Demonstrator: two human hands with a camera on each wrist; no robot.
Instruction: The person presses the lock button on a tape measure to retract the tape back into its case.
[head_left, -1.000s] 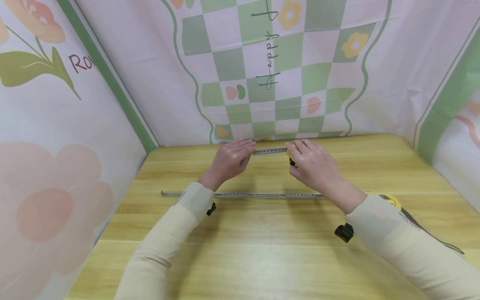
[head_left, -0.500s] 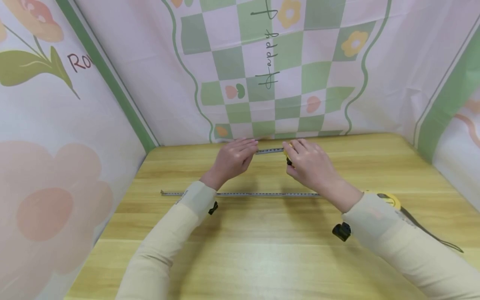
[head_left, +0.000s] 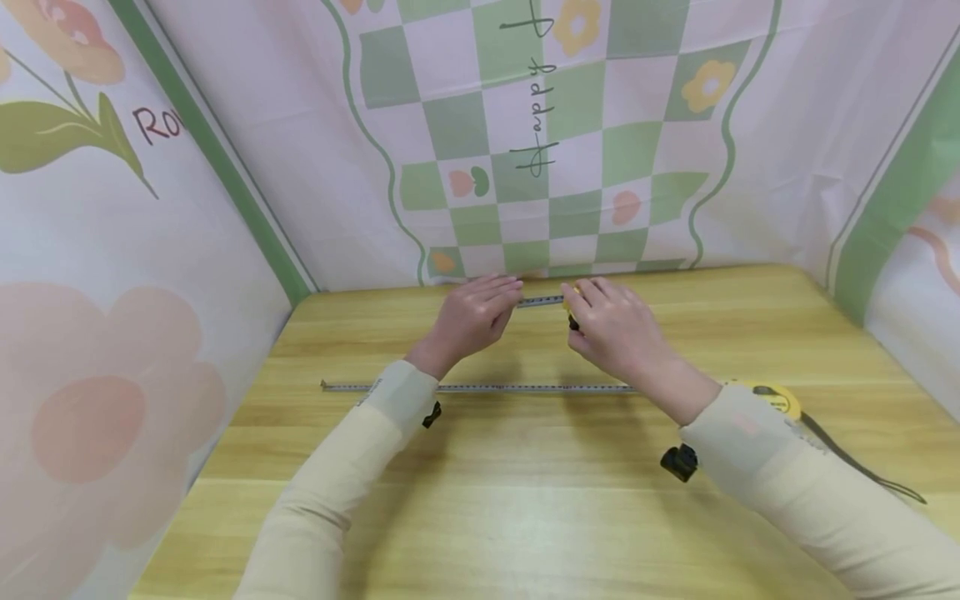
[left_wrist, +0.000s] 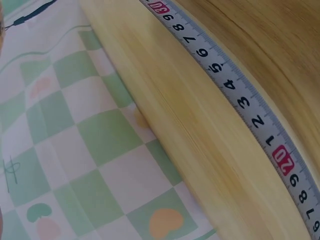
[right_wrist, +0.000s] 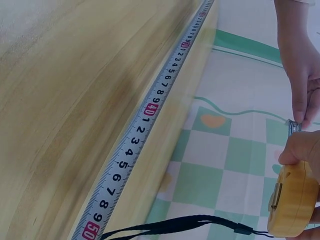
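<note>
Right hand has its grip curled round a yellow tape, and the left hand pinches the free end with its grip. Just a short bit of blade shows between them, up over the far edge of the counter. There's a second tape lying on the counter, right sleeve partly covering it, with a long blade pulled out straight to the left. Checked cloth hangs behind.
</note>
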